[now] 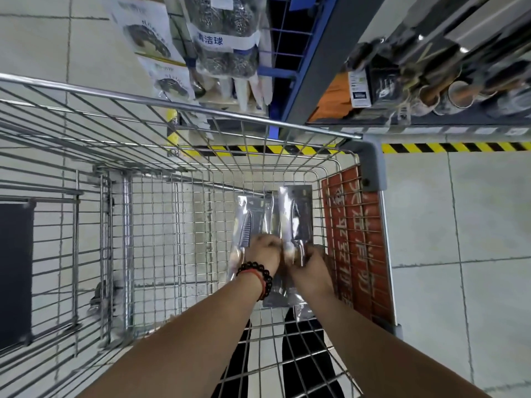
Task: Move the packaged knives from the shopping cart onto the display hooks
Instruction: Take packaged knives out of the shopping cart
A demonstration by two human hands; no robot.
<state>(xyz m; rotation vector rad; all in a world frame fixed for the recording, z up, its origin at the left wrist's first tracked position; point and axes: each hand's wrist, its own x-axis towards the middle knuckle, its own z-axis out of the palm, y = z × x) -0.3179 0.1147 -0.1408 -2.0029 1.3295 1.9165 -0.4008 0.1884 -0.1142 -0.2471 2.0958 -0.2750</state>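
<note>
Several packaged knives in clear plastic sleeves lie on the floor of the wire shopping cart [161,104], near its right end. My left hand [265,251], with a bead bracelet on the wrist, grips the lower part of the left knife package [247,222]. Beside it, my right hand [311,261] holds the bottom of the right knife package [297,216], whose blade points away from me. More packages lie under both hands, partly hidden. No display hooks for knives are plainly visible.
A red plastic panel [359,242] forms the cart's right end. Beyond the cart stand a blue rack [283,38] with hanging scouring balls [227,38] and a shelf of kitchen goods [431,81]. Yellow-black tape [459,147] marks the tiled floor.
</note>
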